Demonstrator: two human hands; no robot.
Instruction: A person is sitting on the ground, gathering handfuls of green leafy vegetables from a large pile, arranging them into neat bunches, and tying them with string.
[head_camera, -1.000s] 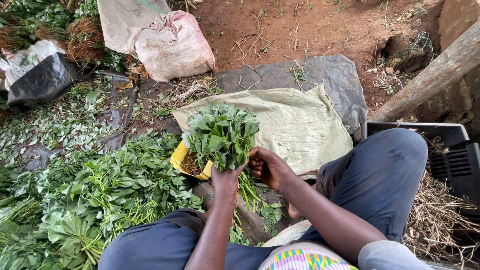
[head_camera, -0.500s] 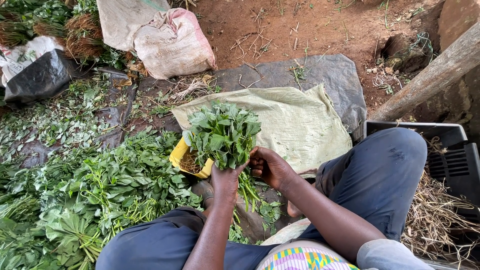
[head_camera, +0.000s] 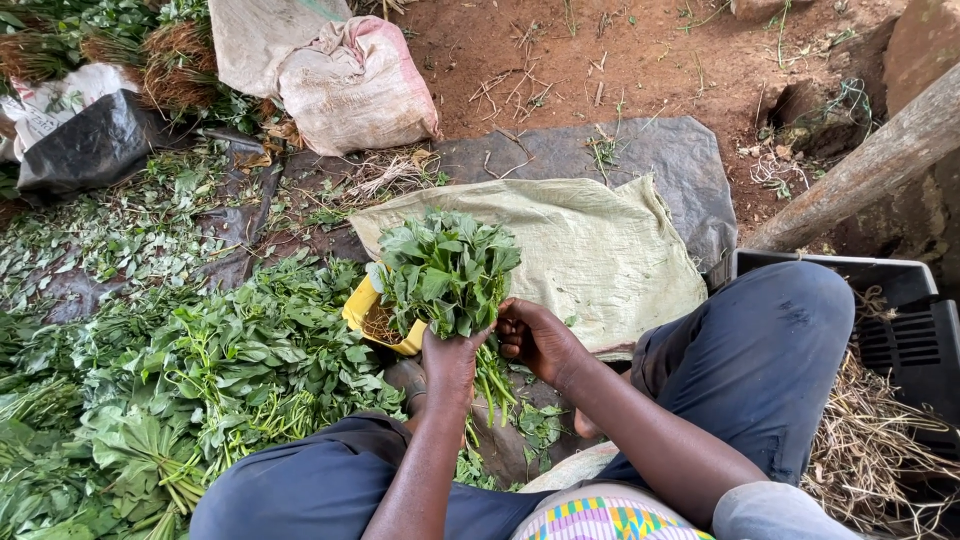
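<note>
Both hands meet at the stems of one bunch of broad green leafy stalks (head_camera: 447, 272), held upright between the person's knees. Left hand (head_camera: 452, 357) is closed around the stems just under the leaves; right hand (head_camera: 535, 338) is curled against the same stems from the right, fingers bent in, though whether it pinches anything I cannot tell.

Going by size: a pale green woven sack (head_camera: 590, 250) lies spread flat on the far side, over a grey plastic sheet (head_camera: 640, 150). A heap of loose green leafy stalks (head_camera: 220, 370) covers the ground to the left. A black plastic crate (head_camera: 910, 330) sits at the right. A small yellow plastic tub (head_camera: 372, 322) rests just left of the bunch.

If the left grip loosens, stalks could probably slip out and scatter into the heap.
</note>
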